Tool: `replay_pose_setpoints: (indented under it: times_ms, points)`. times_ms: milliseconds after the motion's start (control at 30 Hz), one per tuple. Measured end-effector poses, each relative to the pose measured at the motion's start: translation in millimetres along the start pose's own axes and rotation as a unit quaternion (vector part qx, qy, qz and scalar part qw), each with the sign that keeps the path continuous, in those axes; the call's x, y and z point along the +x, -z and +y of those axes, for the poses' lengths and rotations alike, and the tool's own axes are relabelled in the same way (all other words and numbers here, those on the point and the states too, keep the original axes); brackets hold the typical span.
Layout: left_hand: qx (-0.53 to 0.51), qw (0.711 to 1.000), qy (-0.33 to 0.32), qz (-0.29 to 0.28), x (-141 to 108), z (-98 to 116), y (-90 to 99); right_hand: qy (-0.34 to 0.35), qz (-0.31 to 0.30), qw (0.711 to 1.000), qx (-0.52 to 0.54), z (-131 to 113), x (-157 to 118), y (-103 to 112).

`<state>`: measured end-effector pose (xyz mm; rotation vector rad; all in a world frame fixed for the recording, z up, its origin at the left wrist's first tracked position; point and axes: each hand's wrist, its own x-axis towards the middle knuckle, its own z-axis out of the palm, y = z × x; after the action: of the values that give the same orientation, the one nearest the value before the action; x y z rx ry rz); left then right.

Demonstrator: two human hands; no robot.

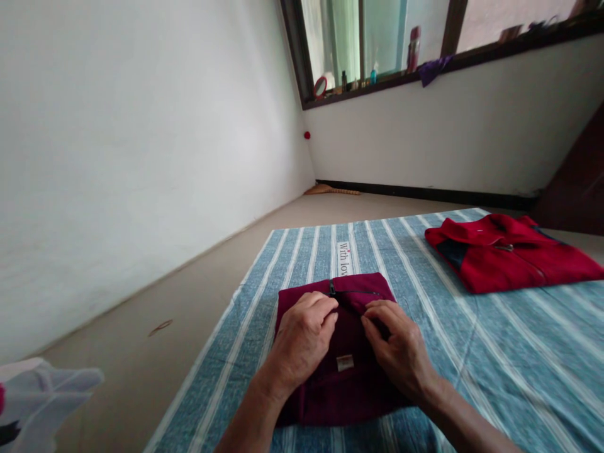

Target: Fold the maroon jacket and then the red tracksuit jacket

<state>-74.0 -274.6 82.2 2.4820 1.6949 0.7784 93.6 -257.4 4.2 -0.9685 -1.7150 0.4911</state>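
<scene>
Left hand (304,336): pinching purple top (349,396)
Right hand (403,346): pinching it too
Red top (514,258): folded on striped cloth (406,277)

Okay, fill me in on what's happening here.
Two bare hands are on a folded purple garment lying on a striped cloth. The left hand touches it beside its dark zipper, and the right hand pinches the fabric on the other side. A small pale label shows below, between the hands. Off to the right, untouched, lies a red garment, folded, with its zipper partly open.
</scene>
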Motion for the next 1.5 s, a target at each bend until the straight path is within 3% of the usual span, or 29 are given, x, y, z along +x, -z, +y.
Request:
replay_pose_setpoints:
  times_ms: [133,267,567,933,1033,1200,1367,1500]
  points:
    - [0.004,0.998,-0.056,-0.037,21.0,-1.7,-0.6,0.006,0.002,1.0,0.017,0.5,-0.9,-1.3]
    - [0.044,0.985,-0.125,-0.114,46.1,-4.0,-6.2,0.0,0.004,1.0,0.02,0.2,-0.4,-1.4]
    - [0.071,0.958,-0.156,-0.23,72.0,-13.6,-21.0,-0.003,-0.014,1.0,0.008,2.2,0.1,-2.5]
    - [0.134,0.947,-0.195,-0.218,71.7,-17.1,-35.8,-0.006,-0.022,1.0,0.008,2.9,0.4,-2.1]
    - [0.102,0.96,-0.17,-0.199,74.1,-17.4,-33.2,0.0,-0.02,1.0,0.007,2.6,0.9,-1.5]
    - [-0.003,0.991,-0.027,-0.132,79.1,-33.0,-12.0,0.004,-0.02,1.0,-0.005,-0.4,2.0,0.0]
    - [0.022,0.99,0.11,-0.086,75.9,-73.9,11.0,-0.003,-0.023,1.0,0.0,-2.3,2.5,0.9]
    - [0.067,0.981,0.174,-0.054,63.2,-113.0,23.1,-0.004,-0.024,1.0,0.004,-1.6,1.9,1.3]
